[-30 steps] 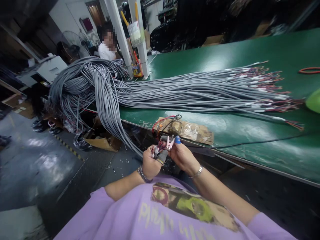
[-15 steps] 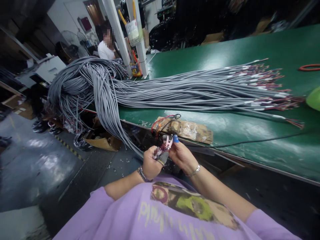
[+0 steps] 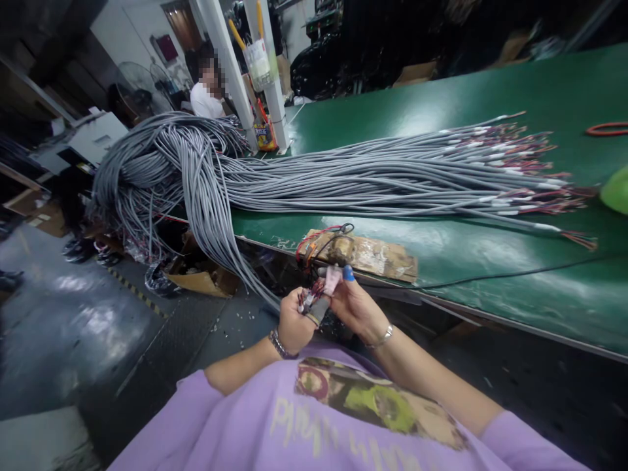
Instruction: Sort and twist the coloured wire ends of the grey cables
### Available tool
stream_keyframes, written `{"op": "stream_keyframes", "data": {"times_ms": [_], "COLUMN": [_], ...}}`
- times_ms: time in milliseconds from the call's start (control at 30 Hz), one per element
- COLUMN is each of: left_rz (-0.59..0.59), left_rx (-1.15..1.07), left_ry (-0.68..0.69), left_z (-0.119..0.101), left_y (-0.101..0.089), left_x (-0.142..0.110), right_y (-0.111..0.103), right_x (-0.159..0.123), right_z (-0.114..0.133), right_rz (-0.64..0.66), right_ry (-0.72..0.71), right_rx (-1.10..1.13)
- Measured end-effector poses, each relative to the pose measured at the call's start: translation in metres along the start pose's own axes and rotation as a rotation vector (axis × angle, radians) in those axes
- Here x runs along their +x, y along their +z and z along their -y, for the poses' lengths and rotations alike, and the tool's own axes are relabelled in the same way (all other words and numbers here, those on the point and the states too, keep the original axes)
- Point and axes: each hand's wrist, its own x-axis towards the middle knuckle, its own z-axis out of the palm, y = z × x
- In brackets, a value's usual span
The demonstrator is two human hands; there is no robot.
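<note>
On the far L, an open cardboard box (image 3: 203,280) is sitting on the floor (image 3: 83,320), below the desk (image 3: 451,108). Above it, a big pile of gray cables (image 3: 142,150) is lying heaped at the desk's L end, w/ one bunch drooping over the edge toward your L hand (image 3: 295,324); a person (image 3: 207,98) in a white top is showing behind the pile. Next, a plastic holder (image 3: 260,64) w/ yellow-handled tools is hanging on the white posts. Your L hand's grip is closing round a bundle of thin multicolored wires (image 3: 310,296), just off the desk's front edge. Right beside, your R hand (image 3: 360,311) is pinching a pale pink piece (image 3: 332,279) at the wires' upper R side; its grip is narrow, a blue cover (image 3: 348,273) is capping the thumb, & the piece's exact shape is blurring out. Just beyond, a worn board (image 3: 380,257) w/ red & black leads is resting along the desk edge. Farther R, the cables' stripped ends (image 3: 530,196) are fanning out, a black cord (image 3: 510,272) is running below them, & an orange-red loop (image 3: 607,129) & a green item (image 3: 615,191) are lying at the far R.
</note>
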Motion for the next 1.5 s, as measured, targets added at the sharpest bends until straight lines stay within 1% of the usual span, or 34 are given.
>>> {"op": "stream_keyframes", "data": {"times_ms": [100, 200, 333, 400, 467, 667, 767, 867, 1000, 1167, 1500], "left_rz": [-0.009, -0.029, -0.065, -0.077, -0.086, -0.103, -0.095, -0.097, -0.101, -0.047, -0.031], "left_rx": [-0.029, -0.090, -0.131, -0.128, -0.122, -0.102, -0.085, -0.070, -0.060, -0.042, -0.032], "left_ry": [-0.052, -0.125, -0.162, -0.156, -0.135, -0.050, -0.019, -0.024, -0.046, -0.028, -0.013], "left_z": [0.000, 0.005, 0.014, 0.015, 0.012, -0.001, -0.005, -0.007, -0.003, 0.006, 0.008], "left_y": [-0.003, -0.008, -0.012, -0.012, -0.011, -0.003, 0.000, 0.003, 0.004, 0.001, 0.000], "left_x": [-0.004, -0.008, -0.009, -0.008, -0.006, 0.004, 0.008, 0.009, 0.008, 0.006, 0.004], "right_y": [-0.007, -0.017, -0.021, -0.017, -0.012, 0.003, 0.005, 0.004, 0.000, -0.002, 0.001], "right_x": [-0.002, -0.005, -0.014, -0.018, -0.020, -0.011, -0.008, -0.006, -0.001, 0.003, 0.001], "right_z": [-0.001, -0.005, -0.008, -0.006, -0.001, 0.014, 0.015, 0.014, 0.010, 0.005, 0.004], "right_rz": [0.006, 0.012, 0.078, 0.124, 0.142, 0.079, 0.045, 0.033, 0.001, -0.015, -0.010], "right_ry": [0.038, 0.077, 0.129, 0.119, 0.095, -0.014, -0.001, 0.027, 0.013, -0.037, -0.013], "right_rx": [0.017, 0.042, 0.042, 0.004, -0.034, -0.149, -0.126, -0.077, -0.047, -0.048, -0.010]}}
